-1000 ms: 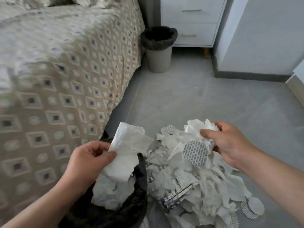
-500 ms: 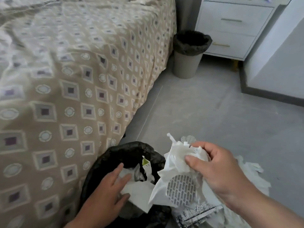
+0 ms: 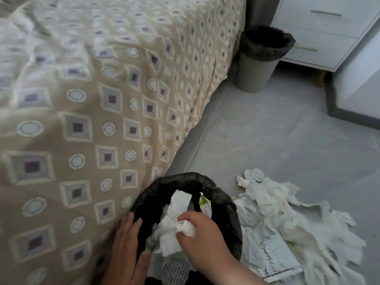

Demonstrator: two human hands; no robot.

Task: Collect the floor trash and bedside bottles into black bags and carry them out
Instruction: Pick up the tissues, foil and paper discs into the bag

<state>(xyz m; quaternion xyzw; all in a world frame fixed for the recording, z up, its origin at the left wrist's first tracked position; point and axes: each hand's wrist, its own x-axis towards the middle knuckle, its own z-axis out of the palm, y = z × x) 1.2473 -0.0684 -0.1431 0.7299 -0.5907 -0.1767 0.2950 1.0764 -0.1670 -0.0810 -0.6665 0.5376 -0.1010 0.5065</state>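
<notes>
Over the black bag [image 3: 186,178], seemingly steadied by the flat left hand [image 3: 127,251], tissue [image 3: 187,228] is being pinched by the right hand [image 3: 205,243], nearer the rightward pile [image 3: 287,219].

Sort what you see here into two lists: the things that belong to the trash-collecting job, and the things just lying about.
Job in hand:
black bag
tissue wad, gripped in the right hand
left hand, resting on the bag's rim
paper trash pile beside the bag
foil pouch

Just there:
bed cover
lined waste bin
white drawers
</notes>
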